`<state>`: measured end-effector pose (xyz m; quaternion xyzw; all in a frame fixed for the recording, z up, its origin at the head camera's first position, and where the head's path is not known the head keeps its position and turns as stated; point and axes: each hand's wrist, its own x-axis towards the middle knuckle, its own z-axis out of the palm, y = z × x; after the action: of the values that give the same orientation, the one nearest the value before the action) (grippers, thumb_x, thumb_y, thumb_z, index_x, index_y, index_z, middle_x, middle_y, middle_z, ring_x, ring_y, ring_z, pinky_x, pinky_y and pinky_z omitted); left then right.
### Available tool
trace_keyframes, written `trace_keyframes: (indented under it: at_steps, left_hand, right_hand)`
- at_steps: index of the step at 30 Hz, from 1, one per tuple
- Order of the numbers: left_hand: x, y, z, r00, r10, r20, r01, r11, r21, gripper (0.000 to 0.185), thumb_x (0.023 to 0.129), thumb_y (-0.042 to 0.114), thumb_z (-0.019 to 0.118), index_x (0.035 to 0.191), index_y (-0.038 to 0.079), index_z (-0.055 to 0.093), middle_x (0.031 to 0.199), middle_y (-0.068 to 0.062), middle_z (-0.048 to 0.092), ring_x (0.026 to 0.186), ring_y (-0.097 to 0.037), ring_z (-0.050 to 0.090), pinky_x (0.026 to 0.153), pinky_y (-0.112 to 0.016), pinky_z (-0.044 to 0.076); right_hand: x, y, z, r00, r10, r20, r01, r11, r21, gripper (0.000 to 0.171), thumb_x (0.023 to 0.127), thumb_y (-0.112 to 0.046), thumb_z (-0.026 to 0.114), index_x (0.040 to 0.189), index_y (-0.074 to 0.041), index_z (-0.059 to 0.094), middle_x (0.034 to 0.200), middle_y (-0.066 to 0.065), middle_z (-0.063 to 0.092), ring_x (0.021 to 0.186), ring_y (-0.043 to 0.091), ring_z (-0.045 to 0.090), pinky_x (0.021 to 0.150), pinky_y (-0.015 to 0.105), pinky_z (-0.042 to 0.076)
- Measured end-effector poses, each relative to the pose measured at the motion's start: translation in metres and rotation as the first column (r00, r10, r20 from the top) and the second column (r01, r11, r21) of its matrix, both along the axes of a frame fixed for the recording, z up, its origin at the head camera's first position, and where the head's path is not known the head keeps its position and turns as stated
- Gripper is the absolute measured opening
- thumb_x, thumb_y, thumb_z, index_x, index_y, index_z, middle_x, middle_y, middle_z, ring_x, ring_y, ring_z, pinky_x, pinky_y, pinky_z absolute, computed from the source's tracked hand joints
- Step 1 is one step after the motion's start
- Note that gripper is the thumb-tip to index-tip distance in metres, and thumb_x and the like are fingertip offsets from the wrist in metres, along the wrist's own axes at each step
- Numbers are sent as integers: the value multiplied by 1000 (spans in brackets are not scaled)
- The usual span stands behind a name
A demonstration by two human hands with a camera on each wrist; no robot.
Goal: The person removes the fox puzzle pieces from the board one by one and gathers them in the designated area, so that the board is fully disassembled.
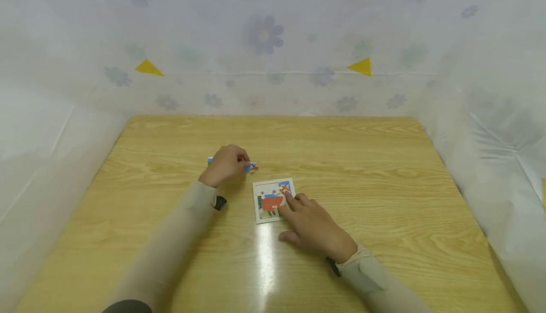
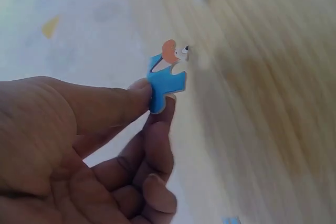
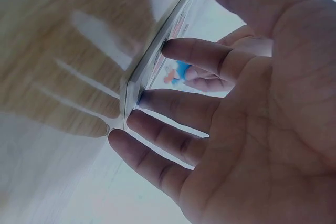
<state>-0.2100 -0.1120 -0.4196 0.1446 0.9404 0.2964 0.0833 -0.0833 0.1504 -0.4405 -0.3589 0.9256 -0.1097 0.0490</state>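
My left hand (image 1: 226,163) pinches a blue jigsaw piece (image 2: 169,81) with orange and white parts and a small eye, between thumb and fingertips. It is held up, left of and beyond a white-framed puzzle board (image 1: 254,204). The board lies flat, with a partly filled picture of an orange animal on green and blue. Fingers of my right hand (image 1: 313,227) stretch over the board's right side, the fingertips at its surface and edge in the right wrist view. They cover part of the picture.
Another blue puzzle piece (image 1: 210,160) lies on the wooden table (image 1: 362,161), partly hidden behind my left hand. White flower-patterned sheeting (image 1: 264,85) walls the table at the back and both sides, with yellow triangles (image 1: 361,67) on the back sheet.
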Motion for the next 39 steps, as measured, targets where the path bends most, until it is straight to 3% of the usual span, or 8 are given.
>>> trace_keyframes:
  at_steps: [4,8,15,21,30,34,39]
  left_hand:
    - [-15,-20,-8,1000,2,-17,-3,999,-46,13,101,10,66,101,3,77,104,-14,71,86,-27,64,75,-42,53]
    - [-22,-30,-15,1000,20,-9,-21,998,-54,13,102,11,64,104,2,74,101,-14,69,84,-28,63,75,-43,53]
    - [-24,-29,-18,996,73,-46,-74,997,-20,17,101,10,67,110,-4,69,104,-18,67,94,-33,63,81,-46,54]
    - [-23,-30,-22,994,83,-73,-86,996,-40,13,100,11,69,102,-2,68,100,-17,66,93,-32,61,79,-44,53]
    - [-19,-27,-22,993,99,-69,-100,995,-7,16,100,13,69,104,-3,66,99,-18,63,90,-32,59,77,-45,53]
    - [-10,-12,-19,992,101,-74,-100,995,14,19,100,16,70,105,-2,67,100,-17,63,91,-31,61,78,-45,53]
    - [10,20,-16,999,-22,-48,23,999,32,14,101,16,69,102,2,69,94,-9,66,83,-23,62,73,-38,54]
  right_hand:
    - [1,-1,-2,1000,3,2,-3,1000,8,62,93,-52,72,136,-9,62,154,26,45,131,41,49,103,52,46]
    - [2,0,-2,1000,10,1,-10,1000,1,63,92,-54,72,136,-11,61,154,26,45,131,40,48,102,53,47]
    - [0,2,1,1000,15,6,-15,1000,-16,63,91,-52,74,137,-11,60,155,26,44,132,40,48,101,52,47]
    - [1,2,1,1000,24,11,-24,1000,-18,62,92,-52,73,137,-10,60,155,26,44,131,40,48,100,52,47]
    - [2,3,0,1000,22,16,-22,1000,-19,64,92,-51,74,138,-10,60,155,26,44,132,41,48,101,53,47]
    - [1,4,-1,1000,22,13,-22,999,-23,64,92,-52,74,138,-10,60,155,25,44,132,40,47,102,54,46]
    - [0,5,-2,1000,27,-3,-27,999,-30,65,92,-53,73,138,-9,60,155,25,44,132,41,47,103,55,45]
